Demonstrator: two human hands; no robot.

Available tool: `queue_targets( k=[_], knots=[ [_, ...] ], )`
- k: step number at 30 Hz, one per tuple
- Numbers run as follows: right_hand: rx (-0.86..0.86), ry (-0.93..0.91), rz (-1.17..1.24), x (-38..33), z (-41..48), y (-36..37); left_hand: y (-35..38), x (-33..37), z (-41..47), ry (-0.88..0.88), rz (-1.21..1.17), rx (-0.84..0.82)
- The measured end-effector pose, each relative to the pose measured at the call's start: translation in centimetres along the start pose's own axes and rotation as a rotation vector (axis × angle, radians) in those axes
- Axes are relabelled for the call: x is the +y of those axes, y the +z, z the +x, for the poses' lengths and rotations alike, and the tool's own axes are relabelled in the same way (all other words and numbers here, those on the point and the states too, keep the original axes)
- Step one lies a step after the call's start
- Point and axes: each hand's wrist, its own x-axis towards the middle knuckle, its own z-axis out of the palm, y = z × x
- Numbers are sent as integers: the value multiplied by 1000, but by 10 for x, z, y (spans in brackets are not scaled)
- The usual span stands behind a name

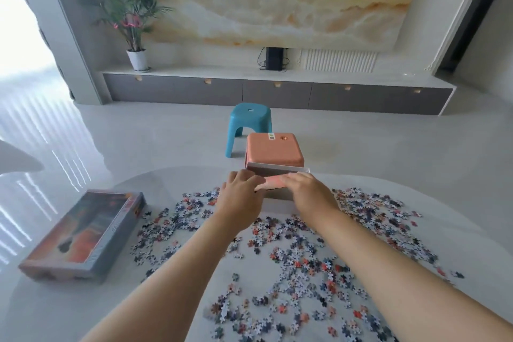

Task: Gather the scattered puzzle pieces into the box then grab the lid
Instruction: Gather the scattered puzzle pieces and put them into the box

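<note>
Left hand [241, 192] and right hand [308, 191] side by side at centre frame, both laid over the near rim of the box [277, 167]. Fingers stretched forward and lightly bent across the opening; cannot tell whether either holds any pieces or grips the rim. Both forearms bare, running up from the bottom edge.

Box sits open at the far edge of the table [172, 183], white far wall upright. Lid [83, 233] lies flat at left of frame, printed side up, well apart from the box. Puzzle pieces [305, 244] scattered loose over the pale, rounded tabletop, thickest at centre and right, thin near the lid.

Room: orange stool [273, 150] just behind the box, teal stool [249, 125] beyond it on a pale glossy floor [166, 133]. Low grey cabinet [277, 91] along the far wall, marble-patterned panel [277, 8] above it. Potted plant [130, 14] upper left. Strong daylight along the left edge.
</note>
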Motion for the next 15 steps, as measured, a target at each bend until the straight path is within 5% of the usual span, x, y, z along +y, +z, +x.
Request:
queue_targets(
  k=[5,15],
  knots=[
    [-209,29,-18,5,13,21,27,-14,-2,184,144,-110],
    [-264,7,-65,10,-10,21,39,-9,-11,120,138,-150]
  ],
)
